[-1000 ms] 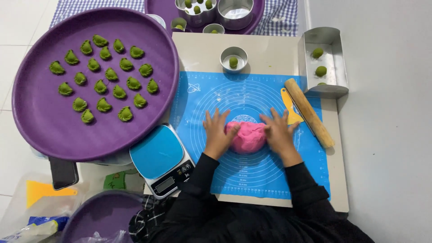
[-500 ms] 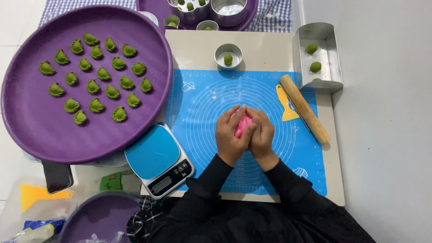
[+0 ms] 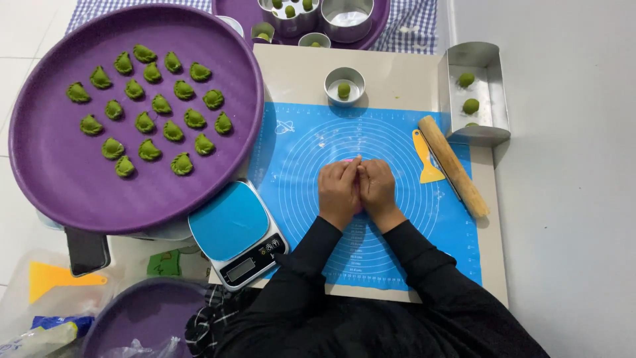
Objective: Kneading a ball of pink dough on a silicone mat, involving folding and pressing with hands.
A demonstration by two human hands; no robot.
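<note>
Left hand (image 3: 339, 192) and right hand (image 3: 379, 191) pressed side by side on blue mat (image 3: 298, 142), fingers curled shut over pink dough (image 3: 347, 160); only a sliver visible at fingertips. Rolling pin (image 3: 453, 166) and yellow scraper (image 3: 425, 159) lying right. Scale (image 3: 235, 232) at left.

Bare blue mat (image 3: 298, 142) around the hands (image 3: 358, 189); scale (image 3: 237, 233) left, rolling pin (image 3: 454, 166) right

Both hands (image 3: 358, 189) press together over pink dough (image 3: 349, 161) on the blue mat (image 3: 298, 142).
</note>
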